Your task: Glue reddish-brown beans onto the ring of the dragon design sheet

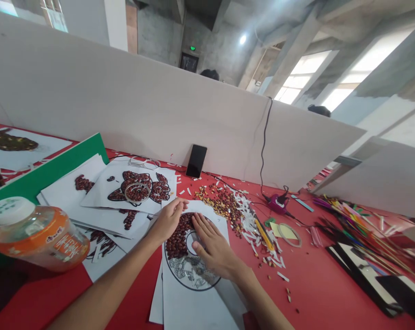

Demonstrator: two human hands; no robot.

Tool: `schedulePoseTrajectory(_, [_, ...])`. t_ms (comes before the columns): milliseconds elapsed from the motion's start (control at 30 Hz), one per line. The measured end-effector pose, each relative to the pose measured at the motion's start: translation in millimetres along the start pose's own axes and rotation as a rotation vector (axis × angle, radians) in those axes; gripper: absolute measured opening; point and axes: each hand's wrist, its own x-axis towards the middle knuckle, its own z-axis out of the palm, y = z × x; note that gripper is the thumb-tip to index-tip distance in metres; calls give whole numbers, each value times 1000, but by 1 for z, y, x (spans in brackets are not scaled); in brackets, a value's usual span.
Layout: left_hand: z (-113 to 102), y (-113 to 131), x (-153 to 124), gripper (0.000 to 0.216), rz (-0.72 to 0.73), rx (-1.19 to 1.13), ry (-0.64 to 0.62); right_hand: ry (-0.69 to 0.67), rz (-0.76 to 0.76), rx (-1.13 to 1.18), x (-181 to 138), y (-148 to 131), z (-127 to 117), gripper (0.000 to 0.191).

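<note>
Head view: the round bean picture [176, 246] lies under the right hand [212, 245], whose fingers rest flat and unclenched across its upper right; the left hand [168, 221], nearer its upper-left edge, has curled fingers, possibly pinching something too small to tell

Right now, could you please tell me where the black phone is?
In the head view, the phone stands tilted near the middle, at the foot of the white partition, beyond the left hand.
</note>
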Motion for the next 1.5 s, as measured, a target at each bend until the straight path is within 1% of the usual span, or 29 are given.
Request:
schedulePoseTrajectory(67, [0,1,0,37,-5,10,-9,132,67,113,2,8,0,59])
schedulePoseTrajectory(100, [0,1,0,37,-6,12,-10,216,128,135,4,15,-3,54])
schedulePoseTrajectory(167, [1,2,0,36,-8,9,-4,362,277,89,11,34,-13,47])
schedulePoseTrajectory(200, [1,2,0,36,-10,6,-4,404,364,6,16,47,-20,45])
schedulePoseTrajectory(233, [1,2,0,36,-14,5,-5,417,425,-49,21,60,-28,44])
schedulePoseTrajectory(333, [1,2,0,35,-23,8,-6,396,518,-151,41,98,-54,39])
schedulePoseTrajectory(433, [1,0,1,35,-30,-2,0,335,576,-250,59,120,-69,31])
schedulePoseTrajectory(500, [1,-1,2,34,-32,-14,-5,293,607,-302,68,124,-72,27])
schedulePoseTrajectory(600, [1,-2,3,35,-23,-20,-11,249,625,-346,75,123,-71,24])
schedulePoseTrajectory(733, [1,-4,2,34,-15,-19,-9,222,585,-338,80,122,-73,20])
schedulePoseTrajectory(867, [1,-4,2,32,-1,-21,-8,214,535,-265,86,122,-81,14])
schedulePoseTrajectory(933, [1,-3,2,32,3,-26,-4,233,517,-210,84,114,-82,15])
schedulePoseTrajectory(1000, [1,-1,2,32,6,-27,-3,262,498,-146,77,97,-77,18])
schedulePoseTrajectory(1067, [1,0,1,32,6,-20,-5,278,457,-72,62,70,-66,19])
schedulePoseTrajectory(1133, [1,0,1,32,5,-13,-4,267,378,20,42,38,-51,17])
schedulePoseTrajectory(1200, [1,-1,1,31,5,-14,2,299,224,257,23,7,-36,16])
schedulePoseTrajectory(1267, [1,-3,1,31,8,-25,12,276,160,392,9,-19,-23,14])
schedulePoseTrajectory(1333, [1,-4,1,30,12,-35,14,231,121,459,1,-39,-14,10])
schedulePoseTrajectory(1433, [1,-4,2,31,15,-39,12,162,103,504,-2,-58,-7,11])
schedulePoseTrajectory(1500, [1,-4,2,30,16,-36,13,139,90,482,-2,-65,-3,11])
